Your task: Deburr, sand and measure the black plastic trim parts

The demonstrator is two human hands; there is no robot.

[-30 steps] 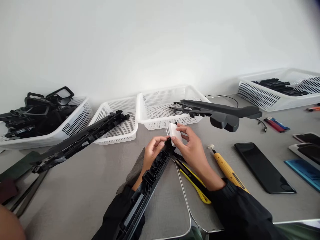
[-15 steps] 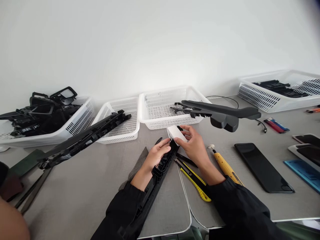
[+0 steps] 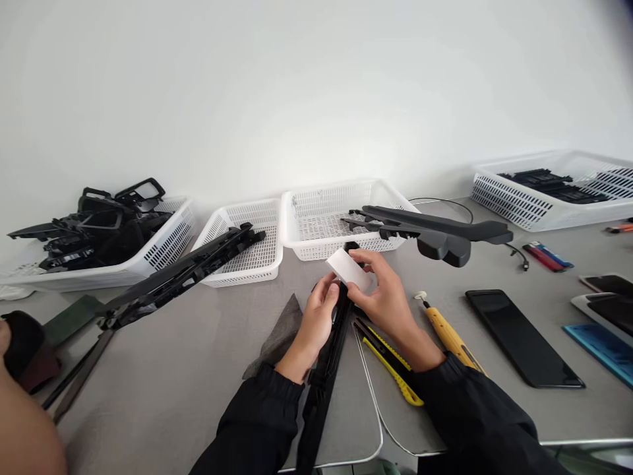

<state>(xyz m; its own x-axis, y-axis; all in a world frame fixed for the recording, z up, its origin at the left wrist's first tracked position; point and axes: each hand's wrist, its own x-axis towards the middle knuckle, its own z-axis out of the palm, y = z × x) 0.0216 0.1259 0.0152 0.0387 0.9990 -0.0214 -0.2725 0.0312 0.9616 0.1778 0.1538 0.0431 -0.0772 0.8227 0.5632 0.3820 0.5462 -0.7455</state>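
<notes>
A long black plastic trim piece [image 3: 322,369] slants from the bottom edge up between my hands. My left hand [image 3: 316,316] grips it near its upper end, thumb and fingers closed round it. Pinched in my right hand [image 3: 386,300] is a white rectangular block [image 3: 349,270], which lies against or just over the trim's upper end; exact contact is hidden by my fingers. Beside my right wrist lies a yellow utility knife [image 3: 393,369]. Under my left forearm rests a grey cloth-like sheet [image 3: 279,333].
White baskets [image 3: 244,274] stand along the wall, several holding black parts. Long black trims [image 3: 173,277] and dark grey ones [image 3: 435,231] stick out over the table. At right lie a yellow pen-like tool [image 3: 452,336] and a black phone [image 3: 524,336]. Another person's arm [image 3: 27,422] enters at left.
The trim has swung steeper and rolled in my left hand, now showing a smoother side. My right hand has tilted the white block with it. The view has shifted slightly.
</notes>
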